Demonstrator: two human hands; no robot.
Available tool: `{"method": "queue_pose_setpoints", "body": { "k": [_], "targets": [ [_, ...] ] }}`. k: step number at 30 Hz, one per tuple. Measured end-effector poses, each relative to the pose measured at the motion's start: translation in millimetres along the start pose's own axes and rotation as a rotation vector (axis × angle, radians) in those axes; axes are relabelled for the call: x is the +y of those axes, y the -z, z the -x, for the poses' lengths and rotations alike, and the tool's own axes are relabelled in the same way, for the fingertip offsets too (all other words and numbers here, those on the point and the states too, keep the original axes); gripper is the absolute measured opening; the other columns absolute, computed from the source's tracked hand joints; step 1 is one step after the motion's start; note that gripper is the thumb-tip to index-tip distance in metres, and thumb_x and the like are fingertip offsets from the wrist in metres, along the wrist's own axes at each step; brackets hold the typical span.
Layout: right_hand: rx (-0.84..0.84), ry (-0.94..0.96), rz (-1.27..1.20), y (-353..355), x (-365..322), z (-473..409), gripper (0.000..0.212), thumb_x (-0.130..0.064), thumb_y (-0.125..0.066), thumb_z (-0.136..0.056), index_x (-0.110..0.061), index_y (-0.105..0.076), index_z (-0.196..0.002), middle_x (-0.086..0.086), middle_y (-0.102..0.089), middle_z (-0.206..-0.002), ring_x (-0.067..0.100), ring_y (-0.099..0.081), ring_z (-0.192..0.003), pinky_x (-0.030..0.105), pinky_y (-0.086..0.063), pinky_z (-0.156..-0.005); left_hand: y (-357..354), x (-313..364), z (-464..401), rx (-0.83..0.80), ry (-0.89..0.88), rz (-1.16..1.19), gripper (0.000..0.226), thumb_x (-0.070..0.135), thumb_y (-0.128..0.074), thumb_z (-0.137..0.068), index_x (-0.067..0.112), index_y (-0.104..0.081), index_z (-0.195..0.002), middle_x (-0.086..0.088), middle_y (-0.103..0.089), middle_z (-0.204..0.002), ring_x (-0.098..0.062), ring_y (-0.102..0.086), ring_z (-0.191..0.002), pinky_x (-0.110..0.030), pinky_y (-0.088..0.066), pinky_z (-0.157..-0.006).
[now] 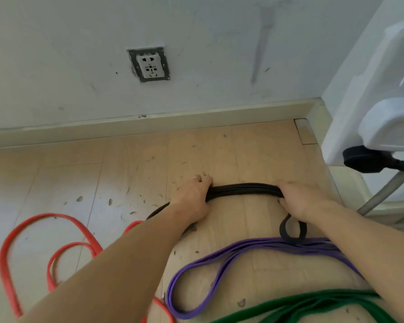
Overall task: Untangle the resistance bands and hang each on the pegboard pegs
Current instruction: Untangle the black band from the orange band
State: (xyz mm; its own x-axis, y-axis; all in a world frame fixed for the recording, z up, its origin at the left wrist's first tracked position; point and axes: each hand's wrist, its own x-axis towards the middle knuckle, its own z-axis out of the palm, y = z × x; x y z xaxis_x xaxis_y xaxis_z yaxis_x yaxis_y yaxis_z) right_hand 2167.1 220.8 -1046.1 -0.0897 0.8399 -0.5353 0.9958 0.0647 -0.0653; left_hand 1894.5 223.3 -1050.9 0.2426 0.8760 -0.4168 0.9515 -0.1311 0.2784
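You are at the untangling step, working on the black band (243, 188), which lies on the floor (254, 155) near the baseboard. Your left hand (193, 199) and right hand (300, 200) each grip a gathered bundle of its strands, fingers curled round it, with the stretch between them drawn fairly straight. A small loop of the same band hangs below your right hand and overlaps the purple band (219, 259).

Both arms reach forward and down, palms facing the floor, wrists low, the hands set well apart.

Next, I judge you need to lift that loop clear of the purple band before pulling, or the two will drag together. The red band (7, 252) lies to your left and the green band (289, 304) nearest you, both apart from the black one. No pegboard is in view, so hanging will mean turning away from this wall.
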Motion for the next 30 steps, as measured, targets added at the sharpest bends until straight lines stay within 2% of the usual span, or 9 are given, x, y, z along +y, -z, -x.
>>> {"method": "queue_pose_setpoints", "body": {
  "k": [4,9,11,14,18,21,24,27,30],
  "targets": [
    [0.050,-0.013,0.030,2.1,-4.0,7.6,0.030,-0.033,-0.060,-0.100,-0.019,-0.048,-0.123,0.003,-0.058,-0.106,0.019,-0.057,-0.091,0.036,-0.054,-0.078,-5.0,-8.3,14.3,0.077,-0.022,-0.180,0.073,0.035,-0.069,-0.083,0.029,-0.033,-0.146,-0.005,-0.042,-0.135,-0.029,-0.044,-0.124,-0.042,-0.043,-0.105],
    [0.067,-0.055,0.087,5.9,-11.8,13.1,0.056,-0.052,-0.064,-0.092,-0.022,-0.043,-0.134,0.008,-0.054,-0.124,0.026,-0.055,-0.111,0.043,-0.052,-0.091,-4.3,-24.6,31.8,-0.002,0.168,-0.260,0.096,0.072,-0.068,-0.071,0.023,-0.027,-0.143,-0.007,-0.043,-0.132,-0.028,-0.046,-0.121,-0.041,-0.044,-0.100],
    [0.064,-0.070,0.083,5.6,-16.3,14.1,0.063,-0.054,-0.064,-0.090,-0.022,-0.040,-0.138,0.010,-0.051,-0.130,0.029,-0.053,-0.118,0.043,-0.050,-0.095,-7.0,-26.0,38.3,-0.017,0.192,-0.276,0.102,0.079,-0.065,-0.069,0.020,-0.026,-0.143,-0.008,-0.043,-0.133,-0.028,-0.045,-0.122,-0.042,-0.045,-0.101],
    [0.108,-0.080,0.083,1.4,-23.3,15.2,0.065,-0.050,-0.064,-0.090,-0.021,-0.036,-0.142,0.011,-0.049,-0.135,0.030,-0.052,-0.122,0.043,-0.045,-0.097,-13.3,-24.0,45.5,0.011,0.196,-0.278,0.095,0.073,-0.062,-0.077,0.015,-0.027,-0.144,-0.009,-0.044,-0.134,-0.029,-0.047,-0.123,-0.041,-0.046,-0.102],
    [0.173,-0.081,0.069,-4.8,-22.9,14.2,0.039,-0.029,-0.062,-0.096,-0.020,-0.047,-0.131,0.007,-0.049,-0.122,0.024,-0.053,-0.103,0.034,-0.046,-0.076,-18.9,-19.2,48.0,0.079,0.193,-0.269,0.074,0.050,-0.062,-0.091,0.012,-0.029,-0.145,-0.010,-0.050,-0.134,-0.027,-0.052,-0.121,-0.038,-0.050,-0.099],
    [0.238,-0.068,0.157,-7.7,-20.2,11.9,0.025,-0.020,-0.061,-0.097,-0.022,-0.054,-0.121,0.004,-0.051,-0.112,0.019,-0.047,-0.089,0.033,-0.040,-0.072,-14.8,-23.1,44.6,0.126,0.136,-0.275,0.046,0.029,-0.053,-0.101,0.014,-0.036,-0.141,-0.007,-0.055,-0.130,-0.024,-0.057,-0.113,-0.035,-0.054,-0.087],
    [0.257,-0.036,0.223,-4.9,-22.6,10.0,0.030,-0.012,-0.062,-0.095,-0.021,-0.053,-0.122,0.003,-0.056,-0.111,0.021,-0.052,-0.096,0.033,-0.041,-0.077,-6.0,-33.8,38.7,0.160,0.112,-0.317,0.037,0.019,-0.054,-0.101,0.016,-0.038,-0.134,-0.005,-0.056,-0.122,-0.020,-0.059,-0.103,-0.030,-0.049,-0.074],
    [0.317,-0.040,0.247,-1.4,-21.9,7.7,0.039,-0.012,-0.067,-0.091,-0.020,-0.050,-0.126,0.005,-0.056,-0.114,0.022,-0.053,-0.101,0.036,-0.046,-0.084,-3.5,-39.6,35.7,0.176,0.102,-0.300,0.033,0.024,-0.055,-0.102,0.018,-0.041,-0.132,-0.002,-0.057,-0.116,-0.019,-0.058,-0.095,-0.031,-0.053,-0.073],
    [0.313,-0.086,0.256,-2.9,-23.5,8.5,0.044,-0.015,-0.069,-0.090,-0.019,-0.049,-0.128,0.006,-0.055,-0.115,0.023,-0.053,-0.102,0.036,-0.045,-0.086,-7.4,-39.1,39.2,0.175,0.100,-0.285,0.041,0.047,-0.051,-0.101,0.020,-0.042,-0.130,-0.002,-0.057,-0.119,-0.020,-0.058,-0.100,-0.033,-0.054,-0.076]
  ]
}}
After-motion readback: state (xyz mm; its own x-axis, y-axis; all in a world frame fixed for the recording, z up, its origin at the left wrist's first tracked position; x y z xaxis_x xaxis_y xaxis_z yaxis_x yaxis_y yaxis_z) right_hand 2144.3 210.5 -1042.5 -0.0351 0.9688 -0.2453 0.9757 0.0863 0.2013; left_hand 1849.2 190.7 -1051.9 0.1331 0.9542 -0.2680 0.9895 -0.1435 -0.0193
